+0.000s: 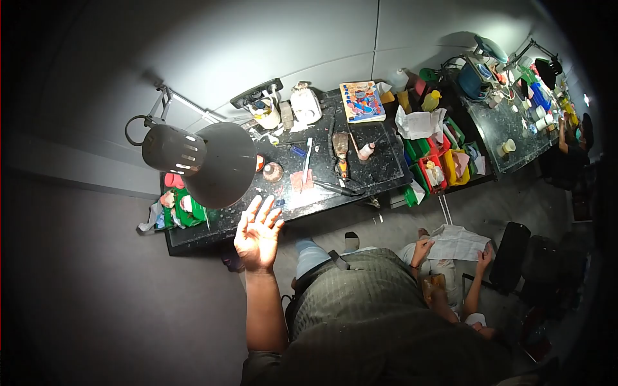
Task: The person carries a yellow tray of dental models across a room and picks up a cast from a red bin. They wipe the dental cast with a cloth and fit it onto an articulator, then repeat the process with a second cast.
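My left hand (259, 241) is raised at the front edge of the black workbench (222, 222), palm up and fingers spread, with nothing in it. A grey desk lamp (225, 166) hangs just beyond it, to the left. Past the fingertips lie a pink square pad (301, 181), a toothbrush (308, 157) and a small round bottle (272, 172). Further right are a long dark tool (340, 154), a black pen-like tool (335, 188) and a small bottle with a pointed tip (366, 151). My right hand does not show.
At the back stand a cup of tools (265, 114), a white device (305, 106) and a colourful book (362, 103). Red bins (438, 170) and a green bin (193, 215) flank the bench. To my right, a seated person holds a white sheet (458, 243); another person (563, 151) is at a farther bench.
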The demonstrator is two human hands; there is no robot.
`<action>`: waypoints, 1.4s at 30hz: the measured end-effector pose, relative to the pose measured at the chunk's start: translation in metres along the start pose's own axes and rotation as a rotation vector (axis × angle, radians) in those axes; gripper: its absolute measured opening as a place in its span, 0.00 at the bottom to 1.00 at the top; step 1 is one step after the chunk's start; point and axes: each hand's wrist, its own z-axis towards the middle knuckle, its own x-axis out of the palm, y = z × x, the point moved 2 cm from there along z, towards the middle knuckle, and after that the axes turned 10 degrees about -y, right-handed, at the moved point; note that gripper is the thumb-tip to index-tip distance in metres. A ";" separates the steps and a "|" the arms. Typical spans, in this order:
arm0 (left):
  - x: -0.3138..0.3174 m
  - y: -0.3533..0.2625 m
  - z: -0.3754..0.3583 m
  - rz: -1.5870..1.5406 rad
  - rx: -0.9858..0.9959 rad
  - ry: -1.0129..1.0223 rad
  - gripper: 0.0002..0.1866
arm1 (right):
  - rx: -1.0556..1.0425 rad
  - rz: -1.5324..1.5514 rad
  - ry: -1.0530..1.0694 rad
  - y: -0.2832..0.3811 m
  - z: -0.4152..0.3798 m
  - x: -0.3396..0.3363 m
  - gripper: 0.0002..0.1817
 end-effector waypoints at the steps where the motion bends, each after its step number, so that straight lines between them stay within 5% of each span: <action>1: 0.002 0.003 0.005 -0.033 -0.020 0.027 0.29 | -0.012 0.002 0.017 0.001 0.000 0.004 0.43; 8: -0.001 0.021 0.028 -0.060 -0.046 0.066 0.29 | -0.066 0.103 0.095 0.030 -0.034 -0.005 0.36; 11: -0.004 0.022 0.029 -0.044 -0.067 0.056 0.28 | -0.240 0.238 0.091 0.055 -0.014 -0.024 0.34; 13: -0.002 0.021 0.033 -0.043 -0.062 0.074 0.28 | -0.513 0.420 0.084 0.095 0.031 -0.058 0.33; 16: -0.002 0.021 0.036 -0.032 -0.045 0.064 0.28 | -1.406 0.803 0.204 0.182 0.136 -0.146 0.34; 19: 0.003 0.025 0.038 -0.021 -0.041 0.049 0.28 | -0.951 0.464 -0.193 0.188 0.041 -0.175 0.32; 25: 0.009 0.034 0.038 -0.030 -0.062 0.052 0.27 | -0.537 -0.010 -0.216 0.155 -0.017 -0.163 0.29; 34: 0.007 0.044 0.036 -0.044 -0.066 0.060 0.28 | -0.745 0.123 -0.332 0.199 -0.021 -0.180 0.26; 42: 0.013 0.049 0.028 0.021 -0.090 0.038 0.28 | -0.595 -0.058 -0.322 0.147 -0.045 -0.158 0.24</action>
